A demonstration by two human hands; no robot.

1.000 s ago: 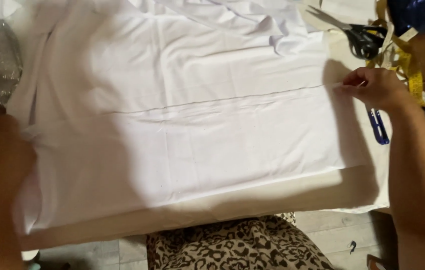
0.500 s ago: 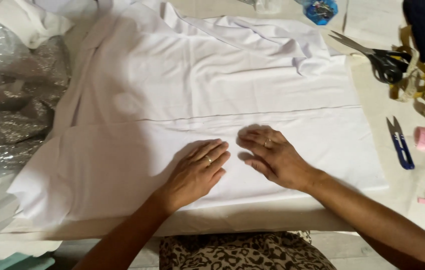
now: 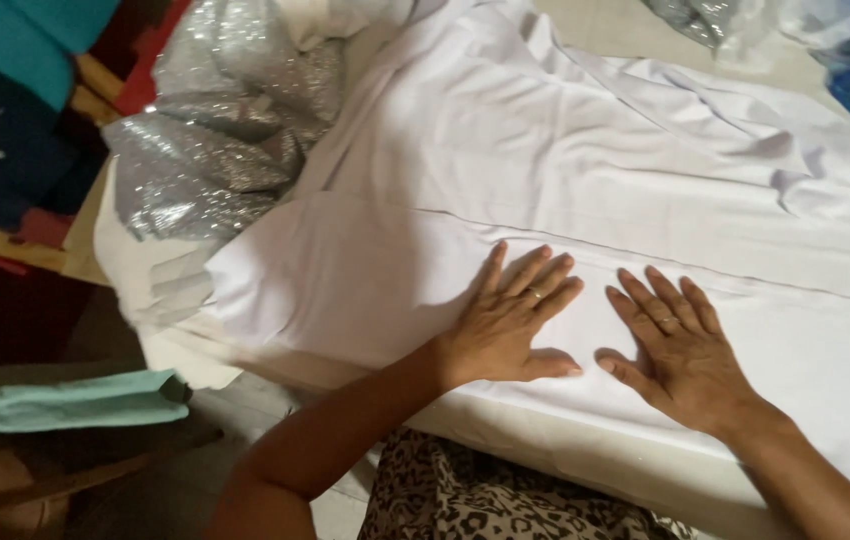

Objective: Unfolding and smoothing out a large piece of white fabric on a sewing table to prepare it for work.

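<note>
Hands (image 3: 595, 335) flat, side by side, on white fabric (image 3: 585, 190)

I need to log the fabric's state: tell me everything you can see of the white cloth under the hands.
The white cloth looks thin, smooth and woven, spread over the table, with a folded edge running as a straight line across it. Its far part lies rumpled; the near part is flat. The left hand and right hand press on it, palms down and fingers spread. Silver glitter fabric touches its left side.

Bright, even light on white cloth (image 3: 565, 170); dim, slightly blurred left edge.
</note>
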